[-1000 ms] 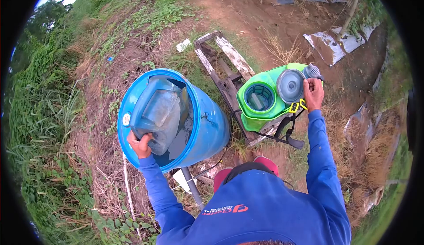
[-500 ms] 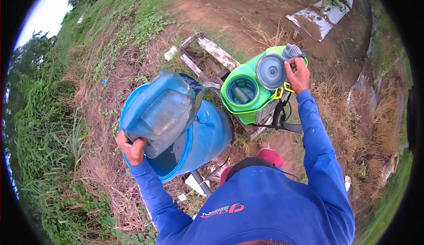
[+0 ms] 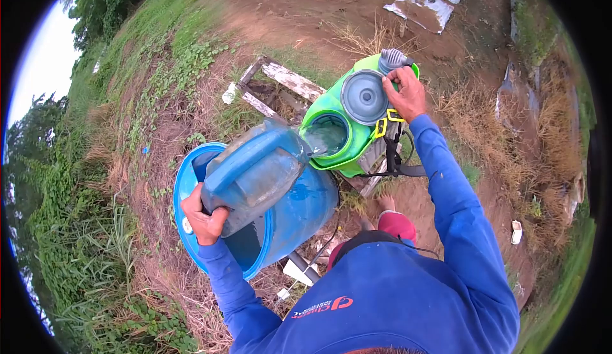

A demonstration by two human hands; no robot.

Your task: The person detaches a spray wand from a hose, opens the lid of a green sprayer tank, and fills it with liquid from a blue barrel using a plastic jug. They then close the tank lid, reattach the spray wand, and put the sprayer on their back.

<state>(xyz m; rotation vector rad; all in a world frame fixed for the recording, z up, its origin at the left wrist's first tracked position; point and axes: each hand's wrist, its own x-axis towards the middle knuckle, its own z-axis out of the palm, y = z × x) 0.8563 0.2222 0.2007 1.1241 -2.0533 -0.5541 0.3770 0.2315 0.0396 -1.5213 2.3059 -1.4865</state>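
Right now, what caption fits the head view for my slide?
Left hand tilts a jug over the barrel toward the green tank; right hand at the lid.

"Where does the head view look from?"
"The person's head, facing forward and steeply down over the blue shirt, close at the bottom."
"Its reach?"
"Wide, round: past the drum and the wooden stand's far end, to sky upper left."
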